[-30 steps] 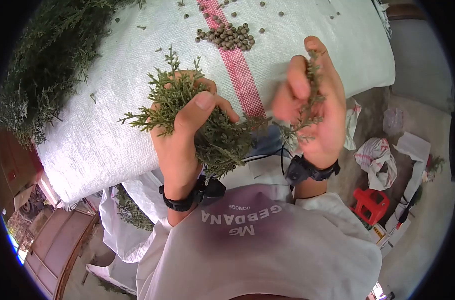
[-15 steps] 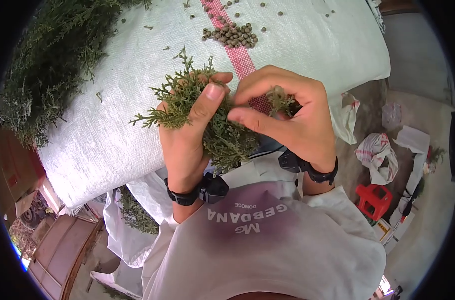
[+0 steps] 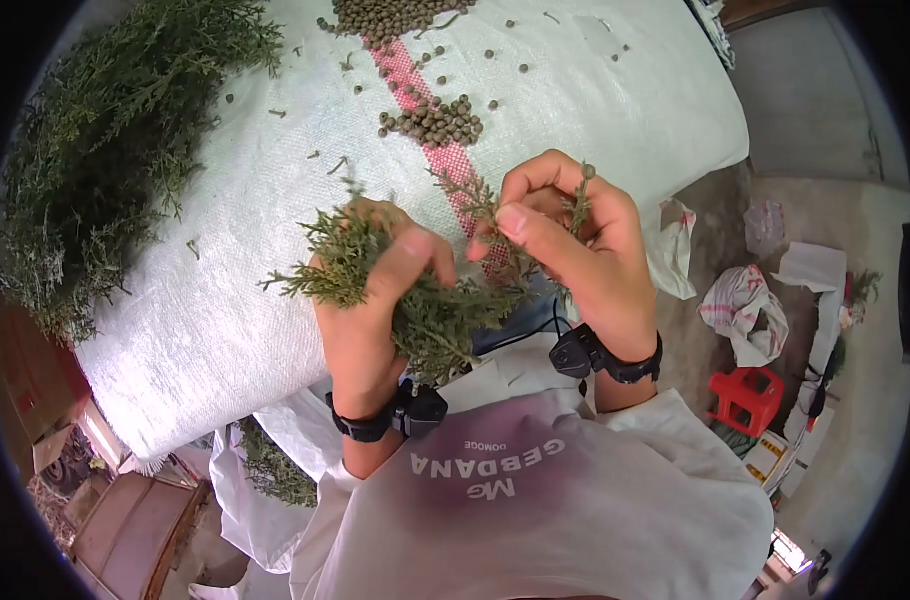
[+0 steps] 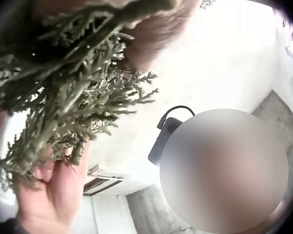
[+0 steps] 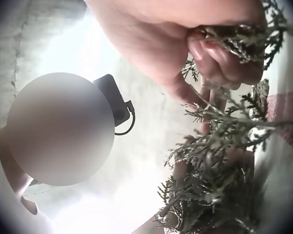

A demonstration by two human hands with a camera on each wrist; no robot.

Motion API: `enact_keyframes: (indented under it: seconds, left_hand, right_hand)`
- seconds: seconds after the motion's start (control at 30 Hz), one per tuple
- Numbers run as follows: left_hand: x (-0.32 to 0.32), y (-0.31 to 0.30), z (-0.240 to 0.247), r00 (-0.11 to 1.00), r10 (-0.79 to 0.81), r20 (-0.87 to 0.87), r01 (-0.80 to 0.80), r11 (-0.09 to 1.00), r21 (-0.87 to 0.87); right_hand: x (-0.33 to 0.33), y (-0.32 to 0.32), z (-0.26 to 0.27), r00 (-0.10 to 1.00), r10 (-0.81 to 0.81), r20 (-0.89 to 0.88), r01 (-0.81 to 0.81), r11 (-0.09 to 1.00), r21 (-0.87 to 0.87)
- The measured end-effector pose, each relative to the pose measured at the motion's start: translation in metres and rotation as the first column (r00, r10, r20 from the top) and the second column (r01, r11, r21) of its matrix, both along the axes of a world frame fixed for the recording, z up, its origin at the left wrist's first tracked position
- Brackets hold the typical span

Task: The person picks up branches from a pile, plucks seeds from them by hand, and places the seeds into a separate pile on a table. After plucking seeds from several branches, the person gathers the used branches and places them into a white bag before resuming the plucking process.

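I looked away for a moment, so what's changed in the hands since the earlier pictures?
The right hand has drawn a little rightward, away from the left hand, since half a second ago, and its thumb and fingers now pinch a leafy sprig. The left hand still holds the green bunch; the small brown balls remain on the white sack.

pale shirt [image 3: 575,530] with purple patch [image 3: 510,428] and white lettering [image 3: 485,467], black wrist straps [image 3: 363,424] with boxy cameras [image 3: 422,408]

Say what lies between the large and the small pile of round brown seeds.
Between the large pile and small pile, the head view shows a pink stripe and some loose seeds.
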State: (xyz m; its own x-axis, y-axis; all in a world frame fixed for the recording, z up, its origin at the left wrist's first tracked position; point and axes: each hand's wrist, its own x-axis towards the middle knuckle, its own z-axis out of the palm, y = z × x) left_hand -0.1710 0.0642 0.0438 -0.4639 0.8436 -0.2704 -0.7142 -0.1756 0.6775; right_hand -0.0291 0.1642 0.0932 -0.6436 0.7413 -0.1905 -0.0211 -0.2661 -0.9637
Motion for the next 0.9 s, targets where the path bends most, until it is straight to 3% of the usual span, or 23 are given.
enact_keyframes:
  seconds: [0.1, 0.2, 0.27, 0.5, 0.6, 0.67, 0.83, 0.9]
  left_hand:
    - [-0.004, -0.005, -0.003, 0.996, -0.086, 0.038, 0.081, 0.99, 0.117]
    - [0.002, 0.002, 0.024, 0.998, -0.017, -0.059, 0.01, 0.993, -0.118]
    - [0.004, 0.005, 0.03, 0.998, 0.007, -0.055, -0.015, 0.989, -0.144]
    - [0.001, 0.01, 0.035, 0.997, 0.016, -0.082, -0.034, 0.975, -0.219]
    - [0.005, 0.004, 0.03, 0.988, 0.132, -0.082, -0.15, 0.949, -0.277]
    - [0.008, 0.003, 0.029, 0.991, 0.124, -0.044, -0.131, 0.958, -0.254]
    - [0.005, -0.003, 0.028, 0.994, 0.105, -0.001, -0.103, 0.972, -0.211]
    - [0.006, -0.005, 0.026, 0.996, 0.092, -0.002, -0.09, 0.973, -0.213]
  right_hand:
    - [-0.002, -0.001, -0.003, 0.999, 0.041, -0.026, -0.042, 0.998, -0.039]
    - [-0.005, -0.006, -0.007, 0.996, 0.061, -0.067, -0.065, 0.996, -0.065]
    - [-0.012, -0.009, -0.01, 0.986, 0.054, -0.159, -0.065, 0.996, -0.063]
    - [-0.018, -0.016, -0.016, 0.984, 0.096, -0.151, -0.106, 0.992, -0.06]
    - [-0.018, -0.013, -0.011, 0.986, 0.107, -0.128, -0.12, 0.988, -0.098]
    - [-0.018, -0.009, -0.003, 0.986, 0.124, -0.114, -0.139, 0.981, -0.138]
    - [-0.014, -0.013, -0.011, 0.986, 0.124, -0.107, -0.133, 0.988, -0.081]
    - [-0.011, -0.006, -0.003, 0.99, 0.139, 0.022, -0.141, 0.987, 0.073]
